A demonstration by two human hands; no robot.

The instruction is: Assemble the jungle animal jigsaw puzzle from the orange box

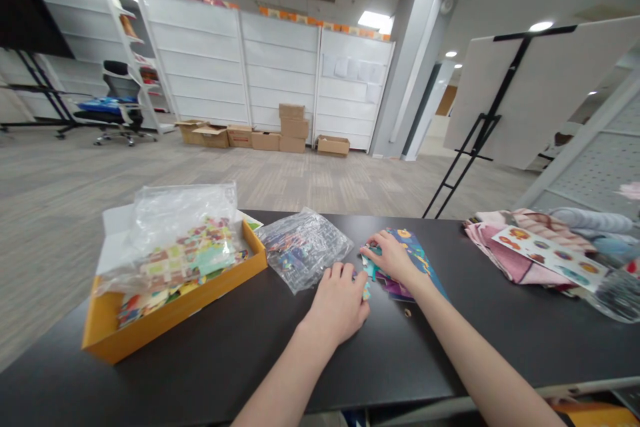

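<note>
Above the black table, my left hand [341,301] is closed, its fingers curled at a small light-blue puzzle piece [367,291] that shows past the fingertips. My right hand [391,257] lies just beyond it, with thumb and fingers closed on a teal puzzle piece [369,265]. Purple puzzle pieces [397,288] lie under and beside the right wrist. Behind them is a dark-blue printed sheet [419,257], partly covered by my right arm. A clear plastic bag [306,247] with colourful pieces inside rests left of my hands. My palms hide the exact grip.
An orange box [187,305] at the left holds bagged and loose puzzle pieces. A small round bit [408,313] lies near my right forearm. Pink cloths [495,250] and a sticker sheet [550,259] are at the right. The black table [240,360] ends at the far edge.
</note>
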